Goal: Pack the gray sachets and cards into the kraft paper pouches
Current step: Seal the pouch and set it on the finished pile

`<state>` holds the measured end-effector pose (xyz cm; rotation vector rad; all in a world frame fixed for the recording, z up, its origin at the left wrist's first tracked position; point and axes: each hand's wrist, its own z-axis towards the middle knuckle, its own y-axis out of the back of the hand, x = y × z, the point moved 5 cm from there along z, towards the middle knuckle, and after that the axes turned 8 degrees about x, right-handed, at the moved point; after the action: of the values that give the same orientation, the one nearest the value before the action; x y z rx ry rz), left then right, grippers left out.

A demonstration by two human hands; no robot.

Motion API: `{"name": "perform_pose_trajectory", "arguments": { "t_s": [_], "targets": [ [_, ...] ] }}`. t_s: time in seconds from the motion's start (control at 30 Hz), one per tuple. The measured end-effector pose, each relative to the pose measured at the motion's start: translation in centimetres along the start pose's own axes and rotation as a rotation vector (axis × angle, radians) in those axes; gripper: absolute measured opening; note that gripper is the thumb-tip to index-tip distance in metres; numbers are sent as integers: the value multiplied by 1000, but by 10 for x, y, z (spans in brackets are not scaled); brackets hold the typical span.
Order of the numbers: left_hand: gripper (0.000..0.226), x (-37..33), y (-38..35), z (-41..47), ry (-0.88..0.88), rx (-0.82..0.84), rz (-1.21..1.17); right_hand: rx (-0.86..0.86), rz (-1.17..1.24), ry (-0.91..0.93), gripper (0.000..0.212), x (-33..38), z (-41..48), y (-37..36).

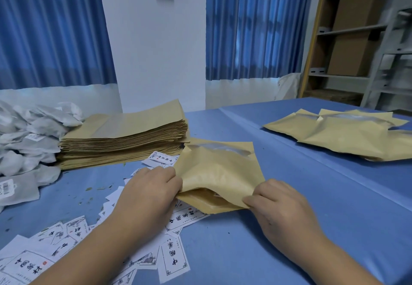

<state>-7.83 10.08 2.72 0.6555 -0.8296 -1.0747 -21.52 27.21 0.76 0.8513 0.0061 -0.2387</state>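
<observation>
A kraft paper pouch [219, 173] with a clear window lies in the middle of the blue table, its mouth toward me and slightly open. My left hand [151, 190] grips the pouch's left edge at the mouth. My right hand [276, 202] pinches the right corner of the mouth. White cards [176, 258] with black characters lie scattered under and around my left arm. Gray sachets [29, 142] are heaped at the far left. What is inside the pouch is hidden.
A tall stack of flat kraft pouches [124, 137] stands behind the cards. Filled pouches [338, 135] lie at the right on the blue table [289, 195]. Shelves with cardboard boxes [356, 39] stand at the back right, with blue curtains behind.
</observation>
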Motion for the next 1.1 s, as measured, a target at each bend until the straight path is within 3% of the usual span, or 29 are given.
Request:
{"name": "perform_pose_trajectory", "arguments": {
  "t_s": [0.2, 0.37, 0.57, 0.87, 1.1],
  "targets": [
    [29, -26, 1, 18, -112, -11, 35, 27, -12, -40, 25, -2, 1, -2],
    [37, -31, 0, 27, -134, 58, 78, 15, -40, -52, 14, -1, 3, 0],
    [41, -43, -6, 23, -246, 114, 76, -4, -107, 11, 21, 4, 3, -4],
    [44, -66, -9, 43, -174, 132, 37, 14, -115, -45, 18, 2, 4, -5],
    [39, -74, -15, 39, -113, 58, -70, -38, -151, 16, 17, 6, 4, -5]
  ]
}}
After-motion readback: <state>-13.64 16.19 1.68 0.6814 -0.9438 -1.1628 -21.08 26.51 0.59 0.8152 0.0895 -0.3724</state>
